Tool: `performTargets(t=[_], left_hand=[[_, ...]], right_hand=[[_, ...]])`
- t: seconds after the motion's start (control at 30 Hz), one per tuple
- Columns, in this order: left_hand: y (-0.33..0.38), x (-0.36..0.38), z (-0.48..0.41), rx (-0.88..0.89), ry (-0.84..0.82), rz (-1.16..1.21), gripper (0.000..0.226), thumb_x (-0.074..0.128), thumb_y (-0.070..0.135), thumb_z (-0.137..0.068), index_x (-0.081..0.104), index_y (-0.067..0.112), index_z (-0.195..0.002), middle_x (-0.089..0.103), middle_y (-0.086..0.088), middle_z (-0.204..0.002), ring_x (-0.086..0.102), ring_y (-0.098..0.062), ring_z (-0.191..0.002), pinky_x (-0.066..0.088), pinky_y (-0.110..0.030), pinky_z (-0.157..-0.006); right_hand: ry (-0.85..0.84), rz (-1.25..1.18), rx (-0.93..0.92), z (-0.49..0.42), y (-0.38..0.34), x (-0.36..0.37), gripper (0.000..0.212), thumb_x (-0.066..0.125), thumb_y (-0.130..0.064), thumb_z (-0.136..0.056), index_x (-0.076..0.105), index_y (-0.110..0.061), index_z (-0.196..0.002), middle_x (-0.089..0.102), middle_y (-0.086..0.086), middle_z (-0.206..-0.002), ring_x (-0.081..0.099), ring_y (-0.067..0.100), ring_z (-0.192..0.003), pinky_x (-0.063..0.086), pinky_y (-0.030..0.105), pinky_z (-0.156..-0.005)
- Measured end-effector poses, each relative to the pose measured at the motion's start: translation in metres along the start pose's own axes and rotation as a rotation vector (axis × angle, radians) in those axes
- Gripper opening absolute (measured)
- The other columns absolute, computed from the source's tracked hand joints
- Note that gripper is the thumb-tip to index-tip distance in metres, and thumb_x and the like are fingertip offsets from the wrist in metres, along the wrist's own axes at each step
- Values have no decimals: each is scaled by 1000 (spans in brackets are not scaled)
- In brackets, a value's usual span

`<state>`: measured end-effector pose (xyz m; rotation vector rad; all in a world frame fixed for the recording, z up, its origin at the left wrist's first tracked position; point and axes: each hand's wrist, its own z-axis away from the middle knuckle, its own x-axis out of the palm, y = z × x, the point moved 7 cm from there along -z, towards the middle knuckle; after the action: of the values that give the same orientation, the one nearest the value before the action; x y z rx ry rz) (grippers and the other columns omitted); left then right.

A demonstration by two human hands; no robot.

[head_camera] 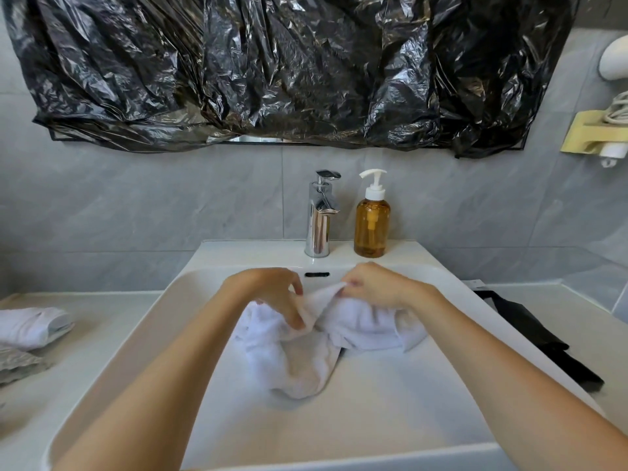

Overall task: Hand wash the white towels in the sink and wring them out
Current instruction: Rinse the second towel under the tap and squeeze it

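Room: grey tiled wall; black plastic sheet [272, 69] hung over the mirror, only a sliver of glass showing at its lower edge; white sink [373, 419] set in a pale tabletop [102, 321]
Hidden: drain covered by the towel [306, 355]; sink's near rim cut off by the frame; dark object [540, 338] on the tabletop at right hard to make out; white appliance [615, 59] at upper right cropped
Towel: crumpled white heap in the middle of the basin; long axis roughly left to right, one lobe sagging toward the near side
Left hand [272, 290]: on the towel's left part, fingers curled down, pinching a fold
Right hand [370, 287]: on the right part, fingertips pinching a raised ridge of cloth; ridge stretched between both hands
Behind: tap [319, 215] and amber soap bottle [372, 226] side by side on the back ledge
Left tabletop: second towel [30, 328], folded, well apart from the sink
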<state>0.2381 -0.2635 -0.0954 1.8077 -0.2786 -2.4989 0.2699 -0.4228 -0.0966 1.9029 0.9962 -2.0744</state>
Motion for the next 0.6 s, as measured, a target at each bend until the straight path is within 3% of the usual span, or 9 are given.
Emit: performTargets(t=[0.07,0.13,0.2,0.27,0.37,0.47,0.53,0.6], left_hand=[[-7,-18,4,-26,117,353,37,70,33,-86,52,20,-117,56,-3,-115,56,-21,-99,54,-33,-79],[-14,-33,6,-34,201,709,17,57,26,-96,55,13,-105,57,-6,-97,56,-20,-85,57,-35,-75],[-12,-39,10,23,209,904,18,53,21,-98,60,12,-112,62,-2,-88,58,-15,-73,57,-31,-65],[-7,-39,12,77,173,1001,24,54,17,-96,64,17,-118,66,0,-86,60,-13,-68,56,-28,-61],[1,-35,12,93,156,1099,25,45,11,-98,62,18,-115,61,-5,-93,55,-17,-73,54,-33,-67],[28,-18,13,107,52,1334,20,37,20,-93,55,17,-85,50,-2,-78,45,-17,-67,40,-27,-61],[46,-6,6,130,118,1371,33,33,29,-97,53,16,-74,52,-1,-68,49,-16,-65,39,-25,-56],[52,-2,-3,143,277,1339,40,34,34,-101,60,12,-80,60,2,-68,57,-15,-70,43,-23,-57]], right_hand=[[183,-253,44,0,7,-23,36,53,-27,-97,45,-14,-64,41,-1,-63,37,11,-61,28,27,-57],[340,-627,69,0,9,-38,27,54,-28,-96,61,-13,-74,58,0,-75,52,14,-73,41,31,-71],[404,-990,81,-1,6,-44,16,55,-20,-92,67,-16,-81,66,2,-85,61,17,-84,46,32,-80],[389,-1218,170,-2,2,-39,7,60,-23,-74,57,-17,-73,58,6,-75,55,22,-71,41,33,-68],[413,-1315,265,0,-2,-29,30,57,-26,-53,28,-24,-59,29,-1,-60,27,15,-54,19,31,-54],[528,-1402,258,6,-14,-29,33,55,-28,-54,22,-25,-57,19,-3,-60,17,12,-55,14,32,-54],[551,-1412,251,8,-27,-26,30,51,-29,-68,26,-25,-51,23,-3,-57,22,13,-54,21,33,-54],[609,-1168,284,10,-33,-21,36,54,-32,-82,41,-23,-49,41,-2,-57,40,18,-56,35,34,-60]])
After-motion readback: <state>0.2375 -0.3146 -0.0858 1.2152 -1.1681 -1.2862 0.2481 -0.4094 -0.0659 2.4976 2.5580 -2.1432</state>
